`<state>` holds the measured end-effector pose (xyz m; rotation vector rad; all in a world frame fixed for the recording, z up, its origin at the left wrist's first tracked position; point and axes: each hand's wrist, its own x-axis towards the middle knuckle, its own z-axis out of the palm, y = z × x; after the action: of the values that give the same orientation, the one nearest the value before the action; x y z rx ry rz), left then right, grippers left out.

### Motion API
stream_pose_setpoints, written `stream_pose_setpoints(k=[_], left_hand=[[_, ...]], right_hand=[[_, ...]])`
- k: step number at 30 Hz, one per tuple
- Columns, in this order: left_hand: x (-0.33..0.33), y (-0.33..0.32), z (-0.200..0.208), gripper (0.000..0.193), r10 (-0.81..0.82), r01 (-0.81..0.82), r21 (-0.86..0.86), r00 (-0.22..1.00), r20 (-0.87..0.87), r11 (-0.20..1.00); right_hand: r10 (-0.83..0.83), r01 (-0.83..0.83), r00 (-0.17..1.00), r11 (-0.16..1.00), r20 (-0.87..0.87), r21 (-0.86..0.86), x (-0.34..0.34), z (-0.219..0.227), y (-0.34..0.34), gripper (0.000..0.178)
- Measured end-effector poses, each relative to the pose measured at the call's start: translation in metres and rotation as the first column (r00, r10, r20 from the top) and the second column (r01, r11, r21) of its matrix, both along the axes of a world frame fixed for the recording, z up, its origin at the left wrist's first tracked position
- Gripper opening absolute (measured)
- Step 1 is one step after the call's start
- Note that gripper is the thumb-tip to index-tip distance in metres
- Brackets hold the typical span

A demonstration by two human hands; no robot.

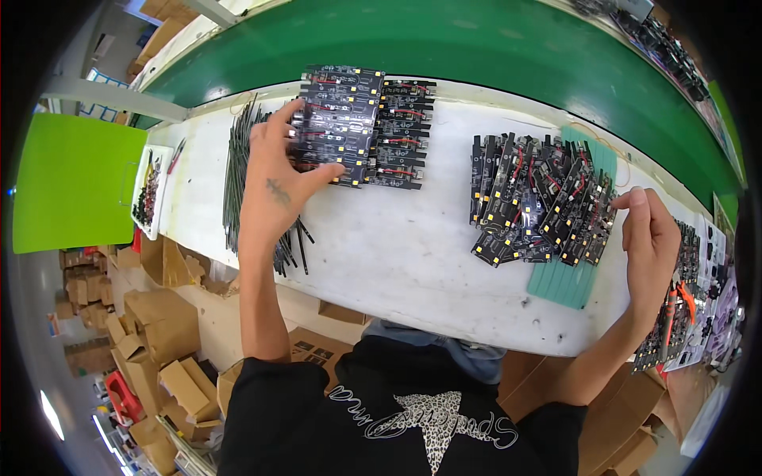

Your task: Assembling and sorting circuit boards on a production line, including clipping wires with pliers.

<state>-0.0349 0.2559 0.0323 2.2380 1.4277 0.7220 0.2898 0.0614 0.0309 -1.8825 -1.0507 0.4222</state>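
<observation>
My left hand [282, 178] lies over the left edge of a neat block of black circuit boards [341, 127]. Its thumb and fingers are spread wide across the boards, touching them. These narrow boards carry small yellow-white LEDs and short red wires. A second column of similar boards [403, 135] adjoins the block on the right. My right hand [651, 238] is at the right edge of a loose heap of the same boards [532, 198]. Its fingers are curled, with the tips closed at the end of one circuit board [597, 226]; the grip is partly hidden.
Beside my left wrist lies a bundle of thin black strips [238, 182]. A teal ribbed mat [563, 289] sits under the heap. A white tray of small parts [151, 190] stands far left. Orange-handled pliers [684, 301] lie among boards at right. A green wall [476, 63] borders the white table [381, 246].
</observation>
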Motion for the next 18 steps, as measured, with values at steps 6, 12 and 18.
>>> stream_pose_setpoints(k=[6, 12, 18], left_hand=[[-0.003, -0.009, 0.029, 0.068, -0.041, 0.108, -0.103, 0.86, 0.509, 0.989], [0.011, -0.013, 0.043, 0.071, -0.213, 0.383, -0.025, 0.565, 0.797, 0.923], [0.066, -0.018, 0.041, 0.069, -0.32, 0.606, -0.065, 0.504, 0.802, 0.793]], right_hand=[[-0.014, 0.017, 1.0, 0.988, -0.02, 0.155, -0.002, 0.001, 0.0, 0.028], [0.317, -0.264, 0.91, 0.94, -0.266, 0.218, -0.021, 0.007, 0.011, 0.029], [0.534, -0.494, 0.657, 0.838, -0.532, 0.231, -0.047, 0.031, 0.031, 0.031]])
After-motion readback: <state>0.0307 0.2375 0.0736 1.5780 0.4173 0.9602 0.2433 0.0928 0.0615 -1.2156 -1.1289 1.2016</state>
